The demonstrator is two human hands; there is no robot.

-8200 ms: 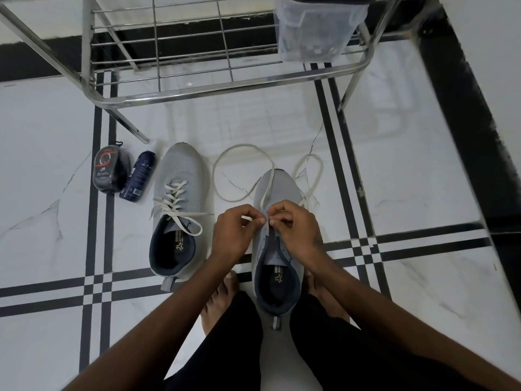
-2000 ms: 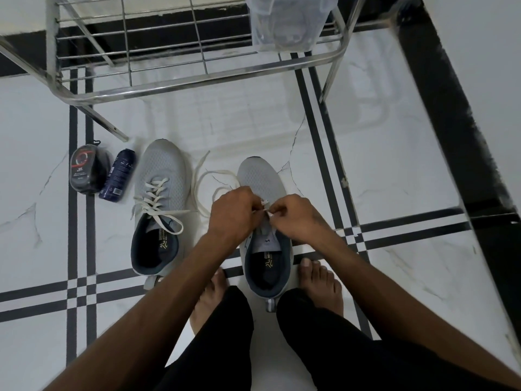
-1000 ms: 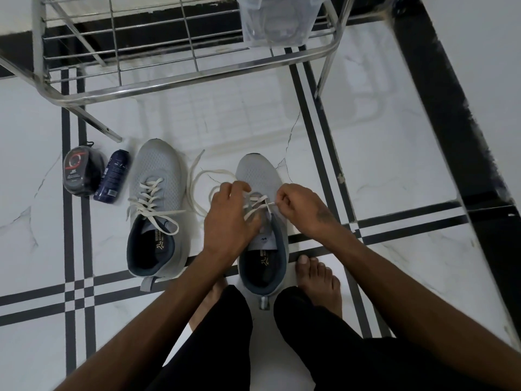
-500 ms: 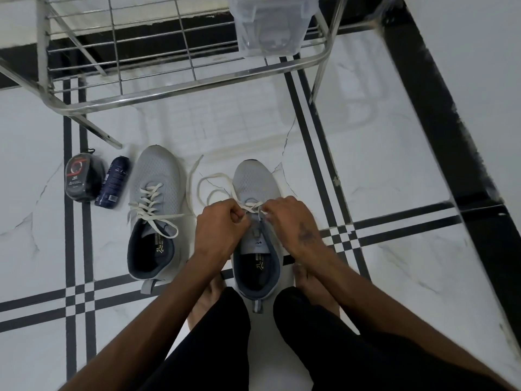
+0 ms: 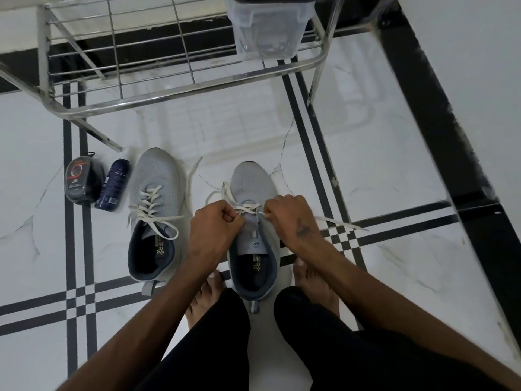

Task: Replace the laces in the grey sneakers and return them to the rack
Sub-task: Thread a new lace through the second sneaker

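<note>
the left hand is curled and pinches the white lace; the right hand pinches the other end, which runs out to the right over the floor. the grey sneaker under both hands is half laced. the second sneaker, fully laced, stands just left, in front of the metal rack.
</note>
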